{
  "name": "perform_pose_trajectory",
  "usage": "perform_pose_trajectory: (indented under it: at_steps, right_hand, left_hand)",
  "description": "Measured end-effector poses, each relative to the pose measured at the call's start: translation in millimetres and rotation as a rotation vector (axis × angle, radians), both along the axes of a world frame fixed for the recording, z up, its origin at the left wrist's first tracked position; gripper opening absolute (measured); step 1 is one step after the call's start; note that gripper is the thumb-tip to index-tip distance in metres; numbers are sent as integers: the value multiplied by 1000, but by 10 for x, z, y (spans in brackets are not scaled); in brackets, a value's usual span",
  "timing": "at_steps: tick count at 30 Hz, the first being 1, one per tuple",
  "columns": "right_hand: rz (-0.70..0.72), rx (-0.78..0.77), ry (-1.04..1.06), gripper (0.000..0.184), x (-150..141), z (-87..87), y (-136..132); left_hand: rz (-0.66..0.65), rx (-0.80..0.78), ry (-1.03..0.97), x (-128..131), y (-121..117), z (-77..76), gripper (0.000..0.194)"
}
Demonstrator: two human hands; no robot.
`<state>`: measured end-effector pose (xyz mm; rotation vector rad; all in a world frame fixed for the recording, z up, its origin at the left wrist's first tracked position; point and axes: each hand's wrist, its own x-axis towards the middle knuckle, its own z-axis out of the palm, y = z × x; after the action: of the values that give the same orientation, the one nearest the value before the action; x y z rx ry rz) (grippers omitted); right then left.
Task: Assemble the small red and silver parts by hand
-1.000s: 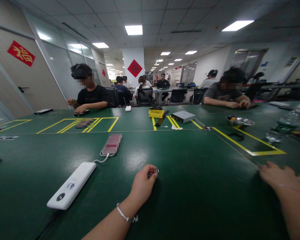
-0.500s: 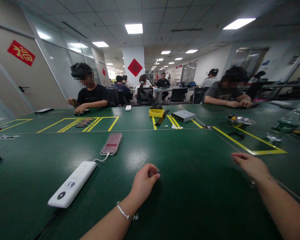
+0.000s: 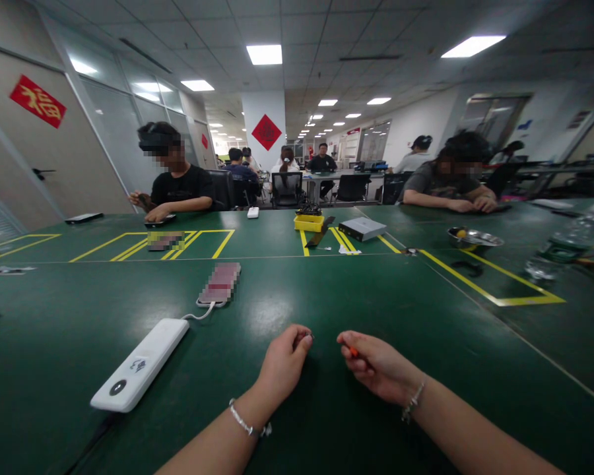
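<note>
In the lower middle of the head view, my left hand (image 3: 283, 359) is closed with its thumb against the fingers. A tiny metallic tip pokes out of that pinch; the rest is hidden, so I cannot name the thing. Across a small gap to the right, my right hand (image 3: 379, 366) is curled with the fingers pressed together. It holds a small orange piece (image 3: 353, 352), mostly covered by the fingers and too small to identify. Both hands are just above or on the green table (image 3: 257, 422); I cannot tell whether they touch it.
Left of my hands lies a white power bank (image 3: 146, 363), cabled to a phone (image 3: 220, 284). Farther back are a yellow box (image 3: 309, 223), a grey box (image 3: 362, 228), a metal bowl (image 3: 480, 239) and a plastic bottle (image 3: 567, 244). Two people sit across the table.
My right hand has come left and towards me from the table's right side, and an orange piece now shows in its fingers. My left hand has stayed nearly in place.
</note>
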<state>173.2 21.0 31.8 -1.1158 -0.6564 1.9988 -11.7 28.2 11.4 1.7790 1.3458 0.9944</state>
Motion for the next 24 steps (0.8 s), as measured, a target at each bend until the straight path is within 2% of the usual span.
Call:
perform_pose_trajectory:
  at_steps: [5, 6, 10, 14, 16, 24]
  right_hand:
    - [-54, -18, -75, 8, -61, 56, -36]
    - [-40, -11, -89, 4, -62, 60, -41]
    - [59, 72, -104, 19, -52, 26, -60]
    - [149, 154, -119, 14, -59, -39, -54]
    - [172, 203, -119, 17, -69, -61, -46]
    - [75, 225, -81, 29, -150, -38, -70]
  left_hand:
    - [-31, -23, -64, -8, 0, -26, 18]
    - [-30, -27, -64, -8, 0, -29, 18]
    - [-4, 4, -3, -2, 3, -33, 14]
    - [29, 32, 20, 3, -2, -30, 13]
    - [48, 50, 23, 2, -5, -28, 13]
    - [31, 127, 38, -4, 2, -45, 14]
